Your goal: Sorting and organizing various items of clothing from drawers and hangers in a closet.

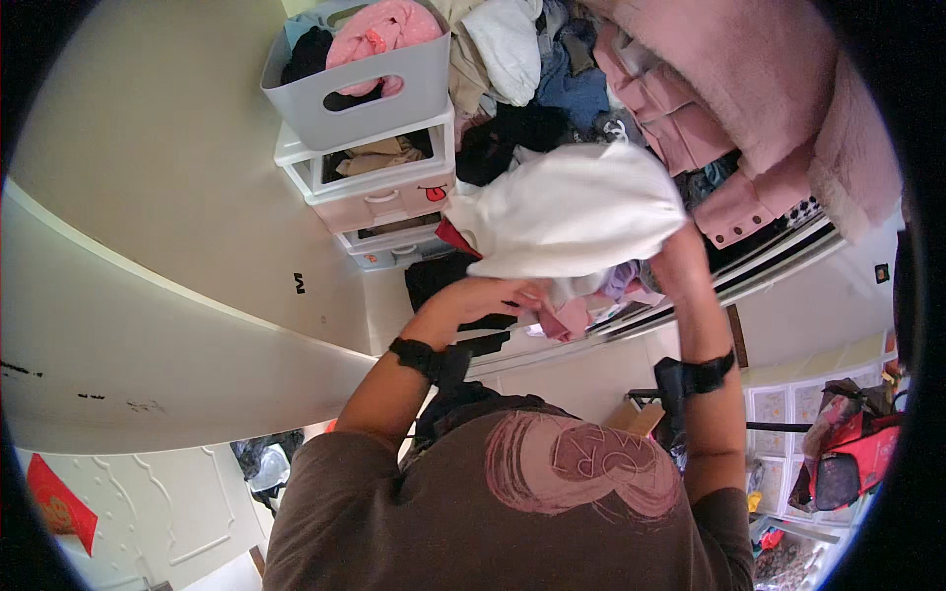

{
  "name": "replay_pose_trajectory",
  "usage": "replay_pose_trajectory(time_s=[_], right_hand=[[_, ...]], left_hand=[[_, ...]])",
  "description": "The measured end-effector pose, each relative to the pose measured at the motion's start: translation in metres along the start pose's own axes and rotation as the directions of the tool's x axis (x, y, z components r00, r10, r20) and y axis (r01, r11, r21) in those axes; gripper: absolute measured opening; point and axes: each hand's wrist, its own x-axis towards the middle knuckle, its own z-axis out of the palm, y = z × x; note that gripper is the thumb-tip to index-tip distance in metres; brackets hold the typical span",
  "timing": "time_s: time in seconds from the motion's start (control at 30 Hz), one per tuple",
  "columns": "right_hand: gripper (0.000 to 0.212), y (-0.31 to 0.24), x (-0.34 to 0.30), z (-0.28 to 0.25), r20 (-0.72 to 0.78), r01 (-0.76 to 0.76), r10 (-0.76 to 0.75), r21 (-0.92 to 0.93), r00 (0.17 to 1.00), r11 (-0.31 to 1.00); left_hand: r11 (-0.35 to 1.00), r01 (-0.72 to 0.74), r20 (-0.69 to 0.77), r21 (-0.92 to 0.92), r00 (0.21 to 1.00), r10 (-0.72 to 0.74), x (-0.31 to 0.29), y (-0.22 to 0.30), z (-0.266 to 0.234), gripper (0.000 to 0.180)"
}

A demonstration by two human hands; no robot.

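Note:
A white garment [572, 209] hangs bunched and slightly blurred in front of the wardrobe, between my two hands. My right hand [680, 264] is closed on its right edge, with the fingers partly behind the cloth. At the lower left edge of the cloth, my left hand [498, 298] has its fingers bent against the fabric and appears to grip it. Just below the garment show a pink cloth [566, 321] and a purple cloth [621, 281]. A dark red cloth [454, 238] peeks out at its left side.
On the left stands a white drawer unit [379, 197] with a grey basket [360, 103] of clothes on top. Heaped clothes, including blue jeans [574, 87], fill the back. Pink coats [734, 79] hang at the right. A white door panel [177, 325] borders the left side.

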Motion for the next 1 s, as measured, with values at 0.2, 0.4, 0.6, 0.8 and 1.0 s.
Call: replay_pose_trajectory(time_s=[0.2,0.4,0.6,0.8,1.0], right_hand=[[0.049,-0.079,-0.071,-0.033,-0.130,0.160,-0.143,0.136,0.981,0.978],[0.052,-0.101,-0.155,-0.101,-0.027,0.405,-0.410,0.230,0.912,0.885],[0.050,-0.120,-0.253,-0.127,-0.493,0.568,-0.489,0.011,0.719,0.823],[0.033,-0.122,-0.317,-0.153,-0.567,0.094,-0.686,-0.736,0.456,0.670],[0.042,-0.105,-0.354,-0.129,-0.701,-0.412,-0.592,-0.713,0.398,0.567]], left_hand=[[0.858,0.009,0.097,-0.513,0.994,0.048,-0.003,0.023,-0.015,0.095],[0.906,-0.054,0.232,-0.421,0.959,0.165,0.035,0.041,0.053,0.055],[0.856,-0.303,0.287,-0.418,0.851,0.441,0.054,0.108,0.117,0.058],[0.781,-0.507,0.368,-0.364,0.692,0.621,0.055,0.210,0.164,0.042],[0.670,-0.635,0.549,-0.385,0.426,0.719,0.016,0.263,0.255,0.058]])
